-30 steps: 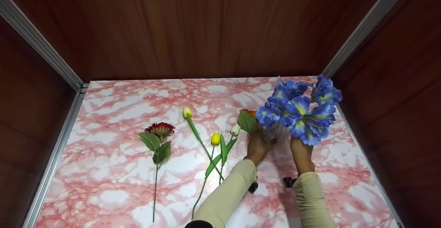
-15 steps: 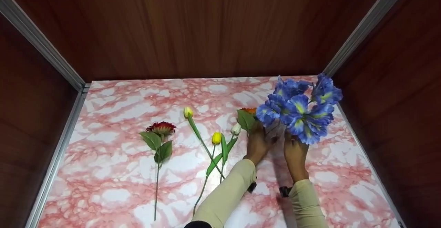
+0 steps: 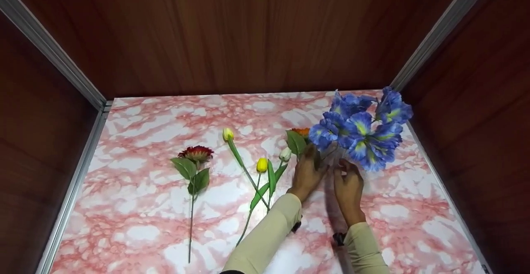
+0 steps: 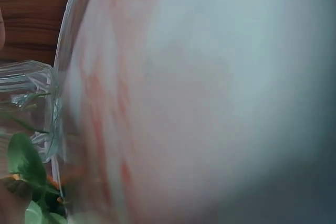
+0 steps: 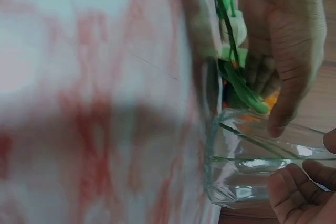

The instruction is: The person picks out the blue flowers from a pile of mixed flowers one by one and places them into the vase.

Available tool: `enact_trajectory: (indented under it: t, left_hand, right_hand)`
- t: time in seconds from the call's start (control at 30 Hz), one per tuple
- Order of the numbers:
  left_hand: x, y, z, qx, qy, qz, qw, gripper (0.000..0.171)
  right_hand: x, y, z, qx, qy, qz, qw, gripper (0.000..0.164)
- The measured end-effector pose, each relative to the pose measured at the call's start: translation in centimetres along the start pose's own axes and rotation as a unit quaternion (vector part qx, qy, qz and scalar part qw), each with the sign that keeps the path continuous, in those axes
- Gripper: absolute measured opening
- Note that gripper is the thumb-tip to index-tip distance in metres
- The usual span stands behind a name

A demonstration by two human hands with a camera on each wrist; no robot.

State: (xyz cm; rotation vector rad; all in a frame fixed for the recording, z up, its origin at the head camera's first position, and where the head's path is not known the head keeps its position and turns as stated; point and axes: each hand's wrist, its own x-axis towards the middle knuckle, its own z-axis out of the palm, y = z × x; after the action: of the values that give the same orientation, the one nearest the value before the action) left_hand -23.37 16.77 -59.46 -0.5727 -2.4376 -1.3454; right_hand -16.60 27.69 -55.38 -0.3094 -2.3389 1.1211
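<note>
A clear glass vase [image 5: 244, 174] stands on the table with thin green stems inside. Several blue flowers with yellow centres [image 3: 360, 129] spread above it and partly cover it in the head view. My left hand [image 3: 307, 174] grips the vase's left side, its thumb across the near glass; its fingertips are partly hidden. An orange flower [image 3: 302, 131] with green leaves [image 3: 295, 142] lies just beyond that hand. My right hand [image 3: 348, 187] is at the vase's right side below the blossoms, fingers loosely bent, with a gap between thumb and forefinger and nothing held.
To the left, a dark red flower [image 3: 195, 154] lies on the pink-and-white marbled table [image 3: 140, 232]. Between it and my left arm are a pale yellow tulip [image 3: 227, 134], a yellow tulip [image 3: 261, 165] and a white tulip [image 3: 285, 154]. Dark wooden panels [image 3: 256, 34] enclose the table.
My right hand has come down and left from under the blue blossoms, and its fingers have loosened. My left hand stays by the vase. The blue flowers keep almost the same place.
</note>
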Motion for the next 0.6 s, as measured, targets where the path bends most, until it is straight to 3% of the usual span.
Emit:
enact_trajectory:
  t: [0.13, 0.23, 0.47, 0.6]
  left_hand:
    - [-0.2, -0.3, -0.7, 0.017, -0.023, 0.004, 0.9996, 0.069]
    - [-0.4, -0.5, -1.3, 0.029, -0.030, 0.015, 0.9990, 0.073]
    - [-0.9, -0.9, -2.2, 0.034, -0.010, 0.053, 0.9980, 0.068]
    - [-1.2, -1.0, -2.8, 0.042, -0.018, 0.051, 0.9976, 0.066]
  right_hand:
    - [-0.5, 0.0, 0.5, -0.004, -0.009, -0.002, 1.000, 0.029]
    - [-0.8, 0.2, 0.9, -0.012, -0.005, -0.033, 0.999, 0.028]
    - [-1.4, 0.8, 1.6, -0.029, -0.001, -0.087, 0.996, 0.027]
    - [-1.7, 1.0, 1.8, -0.032, -0.001, -0.105, 0.994, 0.026]
